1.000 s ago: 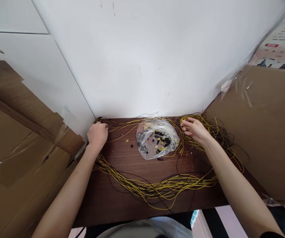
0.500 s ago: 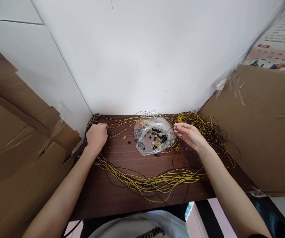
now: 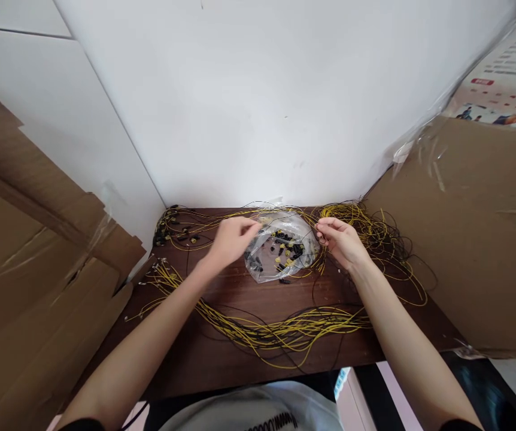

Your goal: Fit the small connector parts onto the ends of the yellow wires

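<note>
Both hands, left hand (image 3: 231, 239) and right hand (image 3: 339, 242), flank one plastic bag (image 3: 280, 248), seemingly touching it.

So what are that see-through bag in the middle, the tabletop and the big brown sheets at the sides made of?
The bag looks like thin clear plastic film: glossy, crinkled, its small black and yellow parts showing through. The tabletop appears to be dark wood or wood-look laminate, with visible grain. The brown sheets look like matte cardboard, creased and taped.

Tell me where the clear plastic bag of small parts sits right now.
In the head view, the clear plastic bag lies at the back middle of the brown table, near the white wall, between the left hand and right hand, ringed by yellow wires.
</note>
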`<state>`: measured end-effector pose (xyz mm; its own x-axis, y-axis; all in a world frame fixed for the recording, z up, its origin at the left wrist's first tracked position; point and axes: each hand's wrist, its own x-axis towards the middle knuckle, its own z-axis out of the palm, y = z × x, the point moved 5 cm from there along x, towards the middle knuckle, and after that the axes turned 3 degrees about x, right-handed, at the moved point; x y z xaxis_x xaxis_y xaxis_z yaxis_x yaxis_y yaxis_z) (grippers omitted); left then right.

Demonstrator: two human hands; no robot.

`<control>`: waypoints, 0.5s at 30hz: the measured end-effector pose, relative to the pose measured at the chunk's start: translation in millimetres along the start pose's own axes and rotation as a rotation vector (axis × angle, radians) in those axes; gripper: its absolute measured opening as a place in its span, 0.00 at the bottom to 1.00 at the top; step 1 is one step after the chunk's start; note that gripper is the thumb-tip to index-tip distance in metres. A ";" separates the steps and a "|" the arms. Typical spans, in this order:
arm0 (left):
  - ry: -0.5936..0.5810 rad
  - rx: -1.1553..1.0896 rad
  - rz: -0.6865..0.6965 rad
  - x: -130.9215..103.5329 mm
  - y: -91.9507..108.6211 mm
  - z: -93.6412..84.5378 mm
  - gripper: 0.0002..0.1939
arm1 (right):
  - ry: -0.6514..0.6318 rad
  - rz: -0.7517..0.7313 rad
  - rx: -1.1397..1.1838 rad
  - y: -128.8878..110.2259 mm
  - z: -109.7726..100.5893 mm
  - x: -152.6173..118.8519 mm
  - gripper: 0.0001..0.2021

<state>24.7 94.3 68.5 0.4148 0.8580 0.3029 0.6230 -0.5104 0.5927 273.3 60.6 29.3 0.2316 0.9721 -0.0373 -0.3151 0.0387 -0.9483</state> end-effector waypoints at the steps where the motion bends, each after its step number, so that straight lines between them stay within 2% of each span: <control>1: -0.084 -0.147 -0.014 7.3 10.1 15.1 0.16 | -0.003 -0.006 -0.012 0.6 3.1 -1.7 0.13; 5: -0.223 -0.627 -0.128 34.4 36.2 64.3 0.11 | -0.025 -0.037 -0.050 1.1 15.1 -7.2 0.14; 7: -0.251 -0.750 -0.160 44.4 43.7 80.2 0.09 | -0.046 -0.049 -0.056 0.7 19.5 -8.5 0.15; 11: -0.182 -0.837 -0.177 57.8 53.0 89.6 0.09 | -0.036 -0.026 0.009 1.1 21.3 -11.7 0.15; 15: -0.123 -1.012 -0.297 67.0 54.7 88.9 0.11 | -0.064 0.071 0.042 5.5 19.6 -21.0 0.14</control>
<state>145.5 118.8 54.8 0.4366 0.8997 0.0000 -0.1085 0.0527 0.9927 248.7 44.9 31.1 0.1486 0.9854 -0.0827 -0.3671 -0.0227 -0.9299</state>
